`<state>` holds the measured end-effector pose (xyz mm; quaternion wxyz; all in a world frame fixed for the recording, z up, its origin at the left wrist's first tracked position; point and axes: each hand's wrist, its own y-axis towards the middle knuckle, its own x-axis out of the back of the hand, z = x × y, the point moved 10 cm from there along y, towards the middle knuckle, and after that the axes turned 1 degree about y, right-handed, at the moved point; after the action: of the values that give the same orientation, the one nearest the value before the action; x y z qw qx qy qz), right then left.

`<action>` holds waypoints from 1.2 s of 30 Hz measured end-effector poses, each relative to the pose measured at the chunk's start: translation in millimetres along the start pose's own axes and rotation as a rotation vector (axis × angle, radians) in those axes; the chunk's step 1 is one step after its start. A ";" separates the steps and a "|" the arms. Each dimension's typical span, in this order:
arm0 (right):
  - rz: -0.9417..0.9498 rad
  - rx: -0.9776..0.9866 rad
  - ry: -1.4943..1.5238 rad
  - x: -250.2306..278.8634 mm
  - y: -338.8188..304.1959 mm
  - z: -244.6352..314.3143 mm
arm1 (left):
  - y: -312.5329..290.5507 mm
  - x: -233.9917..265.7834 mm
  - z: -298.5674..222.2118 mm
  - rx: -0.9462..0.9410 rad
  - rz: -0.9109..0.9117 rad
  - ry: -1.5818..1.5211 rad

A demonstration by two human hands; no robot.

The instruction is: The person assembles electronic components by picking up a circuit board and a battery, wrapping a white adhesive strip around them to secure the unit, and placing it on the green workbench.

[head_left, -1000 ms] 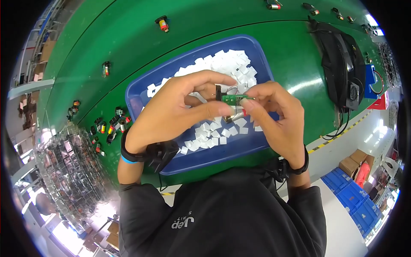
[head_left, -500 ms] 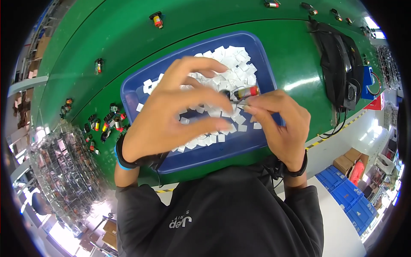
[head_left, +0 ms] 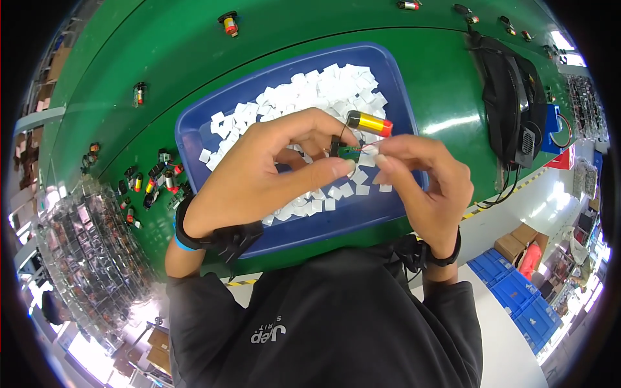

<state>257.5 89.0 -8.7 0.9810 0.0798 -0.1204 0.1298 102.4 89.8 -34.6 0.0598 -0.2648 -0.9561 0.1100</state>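
My left hand (head_left: 284, 161) pinches a small green circuit board (head_left: 350, 152) with a black part at its left end, between thumb and fingertips. Just above the board, a yellow cylindrical battery (head_left: 370, 123) with a red end and a black end hangs by thin wires. My right hand (head_left: 424, 178) is closed in a pinch at the board's right side, by a red wire and something white; what its fingertips grip is too small to tell. Both hands are over a blue tray (head_left: 310, 238) that holds many white square pieces (head_left: 310, 90).
Several battery-and-board assemblies (head_left: 150, 184) cluster left of the tray on the green table (head_left: 446, 84). Single ones, such as one assembly (head_left: 229, 24), lie along the far side. A black bag (head_left: 508, 97) rests at right. Blue crates (head_left: 517, 294) stand beyond the table at lower right.
My left hand has come down and closed from an open, blurred pose onto the circuit board. The battery has swung up slightly and shows more fully. My right hand has stayed nearly in place.
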 end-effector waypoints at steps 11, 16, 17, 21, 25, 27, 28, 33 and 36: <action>0.038 -0.068 -0.041 -5.7 4.8 -12.7 | -4.7 -2.4 -7.6 -0.029 -0.063 0.259; 0.048 -0.129 -0.039 -4.5 3.3 -15.9 | -4.5 -3.9 -10.8 -0.067 -0.056 0.260; 0.059 -0.103 -0.068 -5.6 3.0 -13.9 | -4.5 -4.2 -10.8 -0.067 -0.056 0.259; 0.085 -0.043 -0.046 -7.4 -0.6 -7.7 | -4.7 0.1 -11.2 -0.045 -0.100 0.279; 0.053 -0.037 0.101 -4.2 -1.1 -3.5 | -5.7 14.9 -5.8 0.026 -0.214 0.074; -0.019 -0.059 0.074 1.6 0.9 -3.8 | -6.1 14.7 -7.8 -0.016 -0.243 0.114; -0.020 -0.058 0.074 0.9 2.0 -2.8 | -6.3 14.5 -9.0 -0.038 -0.258 0.134; 0.020 -0.075 0.003 -9.7 5.4 -5.1 | -8.2 6.5 -17.3 -0.131 -0.243 0.324; -0.014 -0.036 0.014 -10.0 3.9 -9.0 | -7.0 5.6 -14.3 -0.107 -0.265 0.328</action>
<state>249.0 92.1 -19.4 0.9839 0.0622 -0.1154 0.1213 96.6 89.4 -18.7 0.2143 -0.1541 -0.9645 0.0056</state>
